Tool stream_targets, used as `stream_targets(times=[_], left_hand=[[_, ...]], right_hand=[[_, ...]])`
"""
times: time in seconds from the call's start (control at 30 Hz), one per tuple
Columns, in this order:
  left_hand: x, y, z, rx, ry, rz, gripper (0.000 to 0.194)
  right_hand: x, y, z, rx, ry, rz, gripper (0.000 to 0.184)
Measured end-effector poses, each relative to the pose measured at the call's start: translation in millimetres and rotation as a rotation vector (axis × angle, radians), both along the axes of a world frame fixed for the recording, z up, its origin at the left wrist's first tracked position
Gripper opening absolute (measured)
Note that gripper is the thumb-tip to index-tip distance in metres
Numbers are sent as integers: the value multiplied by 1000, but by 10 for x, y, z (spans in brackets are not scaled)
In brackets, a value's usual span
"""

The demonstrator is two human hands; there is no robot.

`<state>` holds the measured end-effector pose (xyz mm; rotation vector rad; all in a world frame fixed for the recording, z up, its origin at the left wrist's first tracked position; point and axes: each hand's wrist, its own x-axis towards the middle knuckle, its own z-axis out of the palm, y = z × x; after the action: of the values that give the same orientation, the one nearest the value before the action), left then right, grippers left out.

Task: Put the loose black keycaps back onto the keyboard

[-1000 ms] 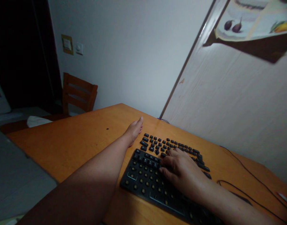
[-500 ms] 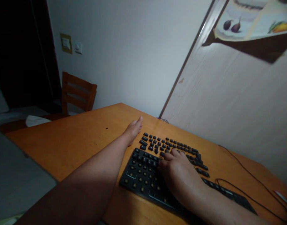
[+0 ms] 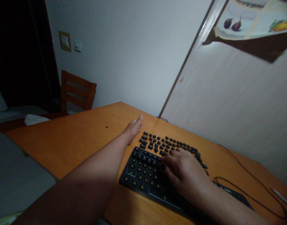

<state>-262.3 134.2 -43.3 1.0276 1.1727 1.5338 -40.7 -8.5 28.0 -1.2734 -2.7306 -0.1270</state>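
Observation:
A black keyboard (image 3: 145,178) lies at an angle on the wooden table (image 3: 91,140). Keycaps cover its upper rows, while bare switches show across the lower left part. My right hand (image 3: 186,170) is over its middle, fingers bent and drawn together at the end of the visible capped keys; whatever is between the fingertips is hidden. Beyond the keyboard, several loose black keycaps (image 3: 143,142) are laid out in rows. Just left of them, my left hand (image 3: 133,127) rests on its edge on the table, thumb stretched out and fingers partly hidden, with nothing visible in it.
Black cable (image 3: 241,190) loops over the table's right side. A small dark piece (image 3: 106,127) lies on the left half. One wooden chair (image 3: 77,90) stands past the far left edge, and a wall (image 3: 134,62) borders the back.
My right hand has turned and shifted slightly up and right, with its fingertips now nearer the upper capped rows. My left hand stays in place on the table.

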Motion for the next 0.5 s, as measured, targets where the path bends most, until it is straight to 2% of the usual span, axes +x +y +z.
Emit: stream_targets(times=[0.13,0.33,0.43,0.5], left_hand=[[-7,5,-2,2,5,2,64],[-22,10,-22,11,11,2,65],[-24,10,-27,23,10,6,67],[-23,5,-19,17,8,8,67]], right_hand=[[52,-63,-6,-67,23,53,14],[49,-78,-19,-72,29,58,15],[101,65,16,-51,75,63,17],[173,286,43,10,133,11,21]])
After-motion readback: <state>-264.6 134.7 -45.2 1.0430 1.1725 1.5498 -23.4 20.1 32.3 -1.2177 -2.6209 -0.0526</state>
